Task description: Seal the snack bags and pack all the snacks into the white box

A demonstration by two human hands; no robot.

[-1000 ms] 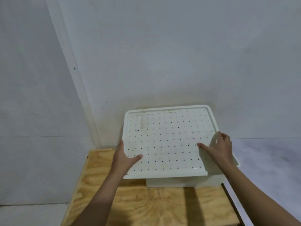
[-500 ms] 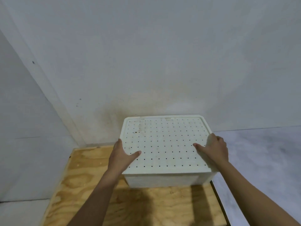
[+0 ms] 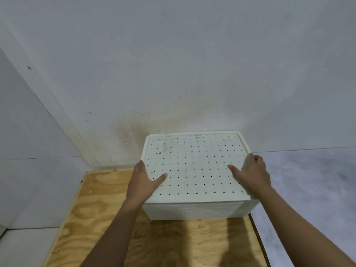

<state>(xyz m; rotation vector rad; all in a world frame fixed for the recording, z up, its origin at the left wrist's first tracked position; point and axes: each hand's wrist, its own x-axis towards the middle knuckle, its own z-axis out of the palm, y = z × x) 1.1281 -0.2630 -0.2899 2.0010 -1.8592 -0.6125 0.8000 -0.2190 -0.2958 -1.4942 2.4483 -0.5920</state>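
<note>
Gripping a dotted lid (image 3: 194,166) by its side edges, a person's left hand (image 3: 143,182) and right hand (image 3: 252,174) hold it flat on the white box (image 3: 200,209), thumbs lying on top and fingers (image 3: 256,158) curled over the rims. The box stands at the far right of a plywood tabletop (image 3: 96,209), close to a stained wall (image 3: 173,74).
</note>
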